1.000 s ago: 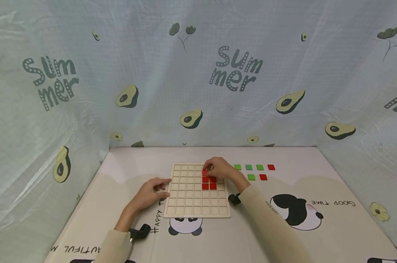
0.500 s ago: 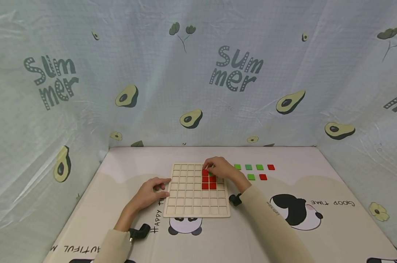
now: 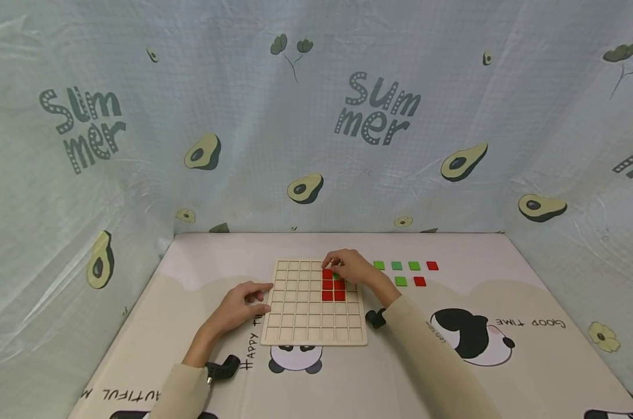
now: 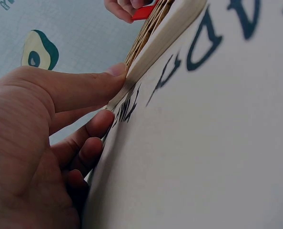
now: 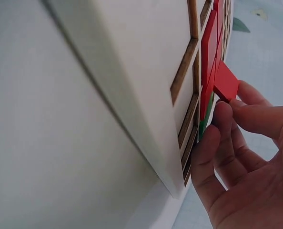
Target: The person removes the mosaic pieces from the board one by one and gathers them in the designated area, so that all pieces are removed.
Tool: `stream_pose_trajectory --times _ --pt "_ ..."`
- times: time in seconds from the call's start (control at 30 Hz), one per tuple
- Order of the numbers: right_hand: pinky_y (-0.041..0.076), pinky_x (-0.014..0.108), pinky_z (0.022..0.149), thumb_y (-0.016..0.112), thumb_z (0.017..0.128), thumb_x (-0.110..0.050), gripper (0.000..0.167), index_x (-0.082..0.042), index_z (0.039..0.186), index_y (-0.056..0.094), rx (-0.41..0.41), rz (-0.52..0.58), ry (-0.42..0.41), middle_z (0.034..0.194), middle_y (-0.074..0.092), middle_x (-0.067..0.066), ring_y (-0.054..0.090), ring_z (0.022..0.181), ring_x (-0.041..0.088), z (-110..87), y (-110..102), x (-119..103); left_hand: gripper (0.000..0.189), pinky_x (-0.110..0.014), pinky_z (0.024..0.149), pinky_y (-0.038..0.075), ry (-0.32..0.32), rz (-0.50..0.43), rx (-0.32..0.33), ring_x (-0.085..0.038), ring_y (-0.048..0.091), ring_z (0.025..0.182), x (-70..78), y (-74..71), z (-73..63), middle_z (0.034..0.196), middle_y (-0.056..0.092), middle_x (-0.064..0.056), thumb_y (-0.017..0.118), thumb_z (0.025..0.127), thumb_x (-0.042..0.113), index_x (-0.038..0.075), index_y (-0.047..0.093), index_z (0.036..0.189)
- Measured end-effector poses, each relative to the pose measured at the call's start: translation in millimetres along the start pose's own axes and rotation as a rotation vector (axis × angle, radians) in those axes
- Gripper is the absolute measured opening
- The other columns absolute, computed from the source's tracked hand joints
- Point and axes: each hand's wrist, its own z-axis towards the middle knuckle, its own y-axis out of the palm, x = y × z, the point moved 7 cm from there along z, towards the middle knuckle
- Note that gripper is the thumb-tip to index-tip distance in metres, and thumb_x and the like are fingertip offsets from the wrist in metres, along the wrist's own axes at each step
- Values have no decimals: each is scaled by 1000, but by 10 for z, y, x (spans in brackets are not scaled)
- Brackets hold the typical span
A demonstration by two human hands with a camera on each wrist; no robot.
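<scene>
Toward one or two o'clock from the middle of the gridded board [image 3: 301, 320], the right hand [image 3: 350, 266] works over a small patch of red squares [image 3: 339, 295] lying in the cells. Its fingers are drawn close together, thumb and finger pinching a single red square [image 5: 226, 82] — tilted, not flat, in the right wrist view. A green square [image 5: 206, 114] sits just beside the flat red ones, close under the same fingers. Which spot in the head view matches the pinched piece, I cannot tell for certain.

Compared with a second ago, green now shows in the cell beneath the thumb, at the patch's far corner; the hand itself has hardly shifted. That suggests close fitting or adjusting at these cells — with the pinched square not yet settled — rather than fetching another piece.

At nine o'clock, the left hand [image 3: 240, 304] rests by the board's edge, thumb and forefinger spread well apart, the thumb against the rim and the other fingers loosely bent. It grips nothing, and probably steadies the board.

Between two and three o'clock, off the board on the worktop [image 3: 347, 384], loose green squares [image 3: 401, 281] and loose red squares [image 3: 420, 281] lie in two short rows, apart from one another.
</scene>
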Motion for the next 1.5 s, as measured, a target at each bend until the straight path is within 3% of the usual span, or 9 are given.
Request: stream_pose_trajectory --times 0.23,0.5,0.83,1.27,1.5 --pt "49 29 74 57 102 -6 26 -17 117 75 16 -6 -15 114 72 11 58 82 16 -18 -30 19 51 -29 80 39 2 2 -1 -18 50 90 1 6 9 99 61 -3 80 88 23 9 68 136" --pt "51 30 78 56 102 -4 27 -14 116 76 13 -25 -59 115 73 10 61 92 19 -61 -94 -20 51 -29 79 39 10 7 1 -18 50 90 -7 7 16 98 61 -3 80 88 22 8 68 136" --pt "51 27 72 57 101 -3 25 -10 116 76 6 -15 -77 111 73 9 59 80 14 -164 -188 -55 51 -28 78 38 16 11 -1 -17 49 89 -12 14 19 97 60 -3 80 89 23 8 68 136" --pt "47 30 62 56 102 -4 26 -13 117 75 34 26 -6 106 69 11 59 72 17 -423 -381 102 51 -29 79 39 14 6 0 -18 49 89 -7 7 15 97 61 -3 80 89 22 8 68 136" --pt "49 31 65 58 101 -3 25 -12 116 75 61 12 17 103 67 8 59 70 16 -600 -548 280 51 -29 79 39 8 6 4 -18 49 90 -1 2 11 98 60 -3 80 88 21 8 68 136"
